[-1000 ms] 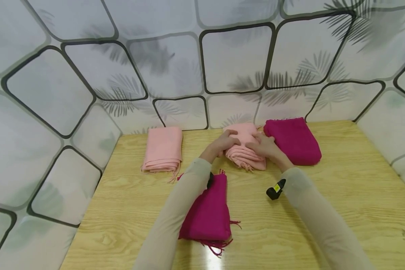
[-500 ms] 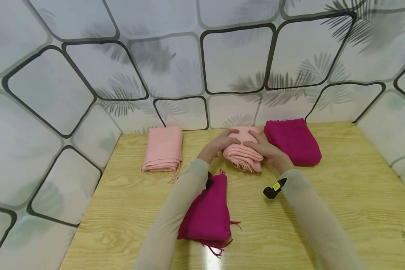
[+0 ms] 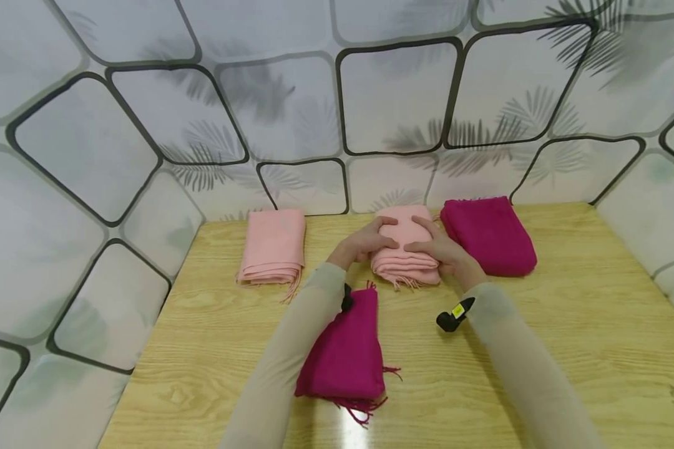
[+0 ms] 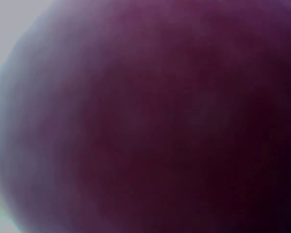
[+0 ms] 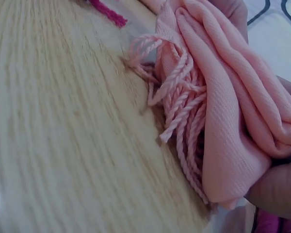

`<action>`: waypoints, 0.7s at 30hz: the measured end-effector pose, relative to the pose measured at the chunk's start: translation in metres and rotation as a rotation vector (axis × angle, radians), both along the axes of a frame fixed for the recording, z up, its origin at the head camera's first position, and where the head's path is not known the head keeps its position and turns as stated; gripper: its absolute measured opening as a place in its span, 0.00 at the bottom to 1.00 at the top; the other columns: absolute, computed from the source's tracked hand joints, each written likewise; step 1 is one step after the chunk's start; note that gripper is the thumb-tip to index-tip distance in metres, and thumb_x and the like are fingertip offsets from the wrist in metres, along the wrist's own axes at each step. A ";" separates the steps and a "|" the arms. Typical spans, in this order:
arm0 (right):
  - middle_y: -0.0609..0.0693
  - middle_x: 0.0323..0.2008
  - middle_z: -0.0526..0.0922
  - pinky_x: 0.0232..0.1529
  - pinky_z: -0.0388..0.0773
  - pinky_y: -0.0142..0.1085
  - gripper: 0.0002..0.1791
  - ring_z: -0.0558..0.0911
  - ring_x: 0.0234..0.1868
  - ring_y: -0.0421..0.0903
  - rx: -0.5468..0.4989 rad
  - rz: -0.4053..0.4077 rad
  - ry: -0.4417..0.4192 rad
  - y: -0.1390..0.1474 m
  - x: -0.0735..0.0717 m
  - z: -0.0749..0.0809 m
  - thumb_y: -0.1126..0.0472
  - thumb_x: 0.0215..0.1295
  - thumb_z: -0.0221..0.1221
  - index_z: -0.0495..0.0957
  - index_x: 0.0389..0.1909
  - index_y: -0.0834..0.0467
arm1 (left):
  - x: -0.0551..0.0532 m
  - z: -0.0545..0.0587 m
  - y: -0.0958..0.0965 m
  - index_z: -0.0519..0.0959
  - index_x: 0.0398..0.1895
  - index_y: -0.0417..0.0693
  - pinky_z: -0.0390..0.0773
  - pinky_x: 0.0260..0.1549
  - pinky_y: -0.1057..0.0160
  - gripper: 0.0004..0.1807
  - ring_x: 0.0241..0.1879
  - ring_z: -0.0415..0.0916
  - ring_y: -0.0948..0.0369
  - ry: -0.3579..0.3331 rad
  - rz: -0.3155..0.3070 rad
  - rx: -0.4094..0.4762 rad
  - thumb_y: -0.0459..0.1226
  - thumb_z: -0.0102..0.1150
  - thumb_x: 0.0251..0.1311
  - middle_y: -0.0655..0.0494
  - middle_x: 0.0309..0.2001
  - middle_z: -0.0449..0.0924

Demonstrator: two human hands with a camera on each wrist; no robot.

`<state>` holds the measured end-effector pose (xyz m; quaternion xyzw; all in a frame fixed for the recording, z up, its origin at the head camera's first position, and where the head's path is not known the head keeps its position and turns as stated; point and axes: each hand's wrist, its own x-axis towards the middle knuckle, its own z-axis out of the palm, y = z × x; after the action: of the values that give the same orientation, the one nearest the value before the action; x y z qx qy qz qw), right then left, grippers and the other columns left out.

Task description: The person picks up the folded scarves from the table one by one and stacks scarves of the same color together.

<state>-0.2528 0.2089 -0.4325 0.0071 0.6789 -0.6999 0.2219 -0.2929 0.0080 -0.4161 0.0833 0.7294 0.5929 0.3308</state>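
A folded pink scarf [image 3: 404, 232] lies at the back of the table, its fringed end facing the front. My left hand [image 3: 365, 242] grips its left side, and my right hand [image 3: 448, 251] grips the right side, fingers on its top. From the right wrist, thick folds and twisted tassels [image 5: 182, 104] show close above the wood, with part of my right hand [image 5: 279, 190] at the lower right. A blurred dark magenta surface [image 4: 160, 121] fills most of the left wrist view.
Another folded pink scarf [image 3: 275, 243] lies at the back left. Close by on the right sits a folded magenta scarf [image 3: 488, 237]. A second magenta scarf [image 3: 351, 349] lies in front, partly under the left sleeve [image 3: 292, 349]. A patterned wall covering [image 3: 393, 100] rises behind the table.
The gripped pink scarf turned from a slant to nearly straight, its front folds now more even. It dipped toward the front, then slid back slightly. The right fingers shifted on its top.
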 end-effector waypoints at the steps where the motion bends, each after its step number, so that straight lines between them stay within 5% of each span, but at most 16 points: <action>1: 0.61 0.76 0.43 0.44 0.77 0.27 0.50 0.70 0.59 0.50 0.027 0.003 0.018 0.000 -0.001 0.000 0.66 0.67 0.61 0.40 0.80 0.45 | 0.000 0.000 -0.001 0.61 0.72 0.54 0.76 0.42 0.67 0.34 0.49 0.72 0.59 -0.006 -0.005 0.002 0.29 0.59 0.64 0.42 0.67 0.61; 5: 0.62 0.76 0.42 0.45 0.75 0.26 0.50 0.61 0.67 0.57 0.052 0.022 0.038 0.000 -0.002 0.002 0.68 0.66 0.60 0.40 0.80 0.48 | 0.002 0.002 -0.002 0.60 0.73 0.54 0.75 0.46 0.67 0.37 0.54 0.69 0.58 0.005 -0.035 0.000 0.28 0.61 0.63 0.42 0.69 0.59; 12: 0.62 0.75 0.45 0.47 0.75 0.27 0.51 0.62 0.66 0.56 0.023 0.030 0.022 -0.001 -0.003 0.004 0.69 0.66 0.60 0.39 0.80 0.47 | 0.002 0.004 -0.003 0.60 0.74 0.53 0.73 0.49 0.68 0.39 0.57 0.67 0.58 0.039 -0.057 0.006 0.27 0.63 0.61 0.43 0.71 0.57; 21: 0.63 0.73 0.47 0.41 0.78 0.28 0.49 0.74 0.48 0.47 0.053 0.009 0.038 0.002 0.000 -0.001 0.70 0.66 0.60 0.42 0.80 0.47 | 0.007 0.006 -0.002 0.59 0.75 0.51 0.71 0.58 0.62 0.39 0.64 0.63 0.54 0.099 -0.083 -0.028 0.28 0.62 0.62 0.43 0.73 0.55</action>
<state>-0.2532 0.2108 -0.4335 -0.0031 0.7013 -0.6807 0.2118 -0.2861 0.0064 -0.4105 0.1382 0.7491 0.5635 0.3198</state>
